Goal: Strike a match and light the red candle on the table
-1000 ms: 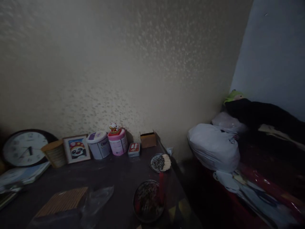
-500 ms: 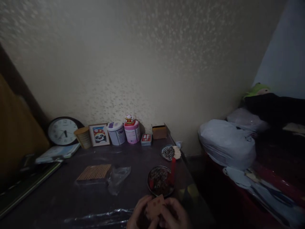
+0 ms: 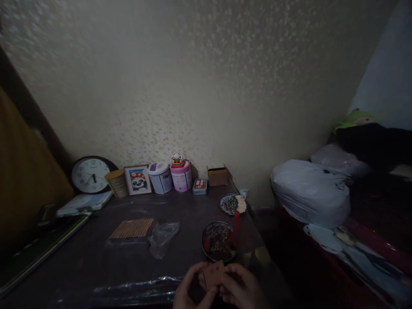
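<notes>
Both hands meet at the bottom middle of the view, over the near edge of a dark table (image 3: pixel 96 262). My left hand (image 3: pixel 189 292) and my right hand (image 3: pixel 242 288) together hold a small tan cardboard box (image 3: pixel 213 273) between the fingers. Just beyond the box sits a round dish (image 3: pixel 218 241) with dark bits in it and a red stick (image 3: pixel 236 229) at its right side. Farther back stands a smaller dish (image 3: pixel 229 204) with a bundle of pale sticks (image 3: pixel 241 203).
Along the wall stand a clock (image 3: pixel 91 174), a tan cup (image 3: pixel 117 183), a framed panda picture (image 3: pixel 138 180), two tins (image 3: pixel 170 177), a red pack (image 3: pixel 200 186) and an open carton (image 3: pixel 217 176). A stick bundle in plastic (image 3: pixel 132 228) lies mid-table. White bags (image 3: pixel 309 191) sit on the red bed at right.
The view has swung down and left, bringing the table's near edge in. My two hands have come into view holding the small box, which was not seen a second ago.
</notes>
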Demonstrator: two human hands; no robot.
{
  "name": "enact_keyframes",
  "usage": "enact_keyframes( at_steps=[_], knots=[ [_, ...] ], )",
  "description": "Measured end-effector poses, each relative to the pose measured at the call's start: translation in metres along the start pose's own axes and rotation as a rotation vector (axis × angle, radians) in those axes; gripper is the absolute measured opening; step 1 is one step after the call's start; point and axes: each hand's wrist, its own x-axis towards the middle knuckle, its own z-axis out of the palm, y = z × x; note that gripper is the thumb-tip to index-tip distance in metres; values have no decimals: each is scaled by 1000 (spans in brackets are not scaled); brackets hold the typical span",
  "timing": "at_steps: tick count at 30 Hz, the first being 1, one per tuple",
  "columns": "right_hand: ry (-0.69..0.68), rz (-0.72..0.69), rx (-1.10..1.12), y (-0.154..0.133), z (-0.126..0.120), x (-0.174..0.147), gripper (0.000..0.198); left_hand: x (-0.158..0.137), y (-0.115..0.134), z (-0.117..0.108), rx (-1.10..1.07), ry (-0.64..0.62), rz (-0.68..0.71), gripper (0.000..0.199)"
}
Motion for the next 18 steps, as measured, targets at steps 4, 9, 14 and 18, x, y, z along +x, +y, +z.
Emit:
enact_keyframes(
  at_steps=[4,9,14,18],
  knots=[
    [14,68,42,-7,-1,-4,47,-1,-9,-3,69,-14,16,46],
    [13,112,63,-15,3,-10,54,0,-14,-7,142,-58,13,46],
    [71,9,-1,-9,0,-3,49,1,-4,-5,73,-62,-27,51],
    [95,-37,21,-2,-4,2,57,3,5,-3,-26,-67,-38,44]
  ],
)
